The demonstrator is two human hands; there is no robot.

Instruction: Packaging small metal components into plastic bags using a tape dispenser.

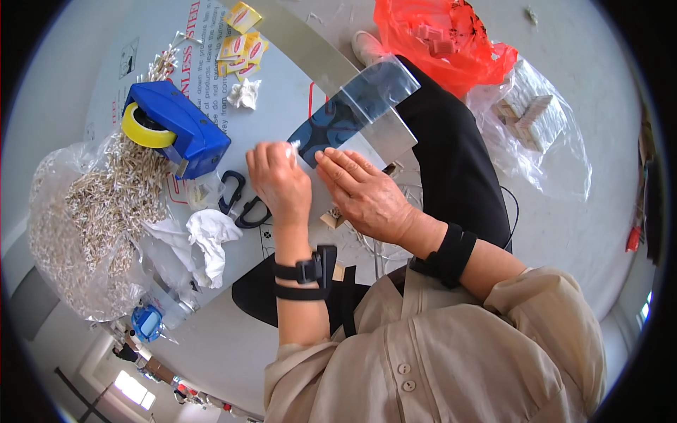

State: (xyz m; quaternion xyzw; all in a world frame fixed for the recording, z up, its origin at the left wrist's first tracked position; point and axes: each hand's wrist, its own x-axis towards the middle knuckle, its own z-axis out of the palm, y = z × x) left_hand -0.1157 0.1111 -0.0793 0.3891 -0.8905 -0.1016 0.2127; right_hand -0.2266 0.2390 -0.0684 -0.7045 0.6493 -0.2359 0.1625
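Observation:
A dark blue see-through plastic packet (328, 127) with black rounded shapes lies at the table's edge, its clear end hanging toward my leg. My left hand (281, 182) is closed beside the packet's near left corner. A small white bit shows at its fingertips, too small to name. My right hand (368, 196) lies with fingers stretched out, their tips at the packet's near edge. Black-handled scissors (243, 204) rest left of my left hand, their blades hidden. A blue tape dispenser (185, 127) with a yellow roll (144, 128) stands farther left.
Many cotton swabs (106, 204) spill from a clear bag at left. Crumpled white tissue (210, 236) lies near them. Small yellow packets (243, 48) sit at the far side. A red plastic bag (437, 49) and clear-wrapped white boxes (532, 116) are at the far right.

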